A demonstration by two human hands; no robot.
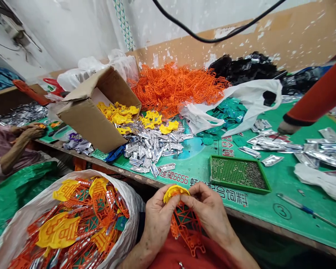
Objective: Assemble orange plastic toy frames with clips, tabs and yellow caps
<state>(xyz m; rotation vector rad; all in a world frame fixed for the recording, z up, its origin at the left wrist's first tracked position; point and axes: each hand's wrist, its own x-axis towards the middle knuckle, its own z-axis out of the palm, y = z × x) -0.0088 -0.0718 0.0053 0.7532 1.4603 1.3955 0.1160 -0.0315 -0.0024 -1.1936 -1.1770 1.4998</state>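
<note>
Close to my body, both hands meet around a small assembly. My left hand [159, 209] pinches the yellow plastic piece [176, 190] from the left, thumb on its lower edge. My right hand [208, 211] has its thumb and fingers closed at the right side of the same piece, where it meets an orange plastic frame [189, 235]. The frame hangs below the yellow piece, between my palms. My fingers hide the join between the two.
A white sack [128, 198] of yellow-and-orange pieces stands at left. On the green table [201, 164] are a cardboard box [93, 121], silver packets [151, 149], orange frames [173, 84], a green tray [238, 173] of small metal parts and a screwdriver [296, 205]. A co-worker's arm [22, 145] is at left.
</note>
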